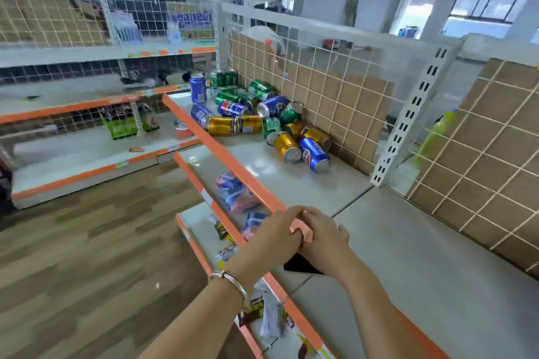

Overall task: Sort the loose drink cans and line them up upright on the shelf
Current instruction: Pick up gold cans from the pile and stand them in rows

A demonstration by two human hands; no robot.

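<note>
Cans (248, 124) heaped on white shelf (291, 183) (orange-edged), wood floor (87, 242)

Single head-worn wide-angle view, forward-down along shelf (294, 183), close above.

Far beyond your left hand (277, 230) and right hand (323, 237), you have five blue cans (315, 154), five gold cans (287, 147) and at least six green cans (259, 89); the heap hides some. Three stand upright: one blue, two green. One bracelet (230, 278) sits just behind your left hand.
</note>
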